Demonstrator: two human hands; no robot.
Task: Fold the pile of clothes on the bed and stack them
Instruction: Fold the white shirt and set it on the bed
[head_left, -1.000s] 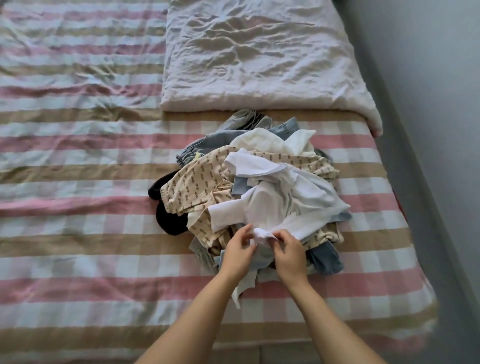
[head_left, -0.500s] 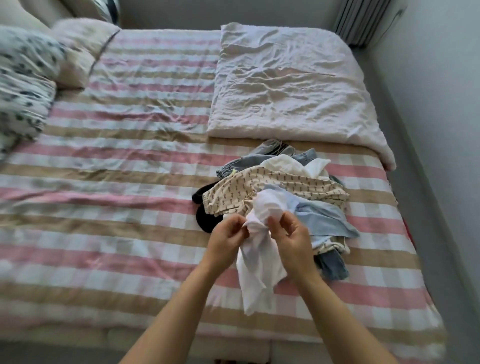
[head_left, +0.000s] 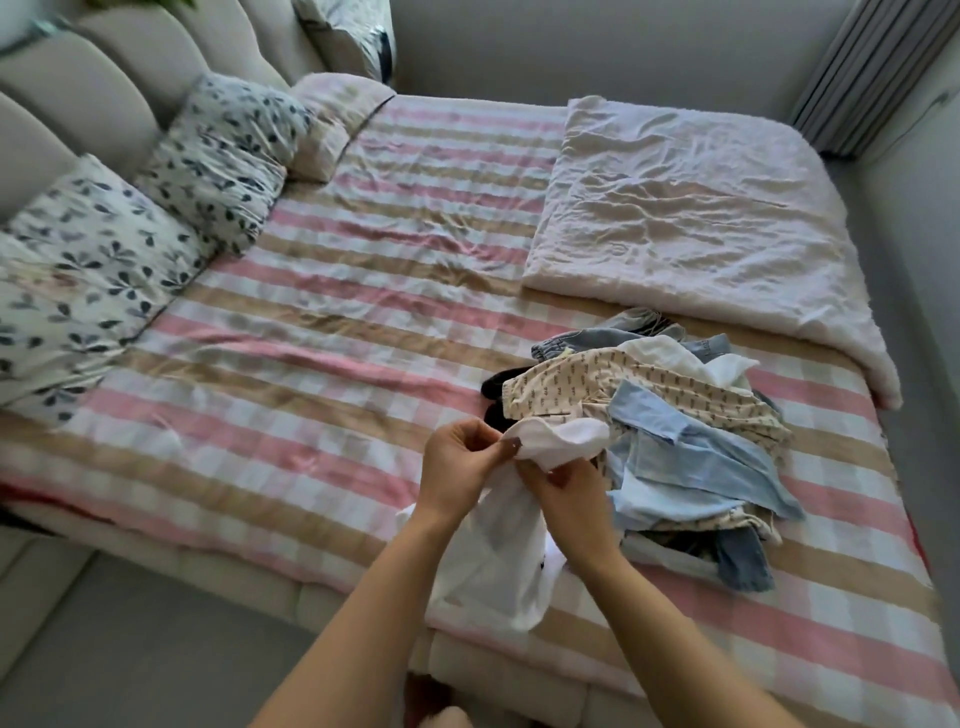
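A white garment is pinched at its upper edge by both hands, the left hand and the right hand held close together. Its bulk hangs bunched above the near edge of the bed. The pile of clothes lies just beside it, on the right of the bed. With so narrow a grip, the cloth could be laid down twisted and folded crookedly. A trailing corner could catch the light blue garment and drag it off the pile.
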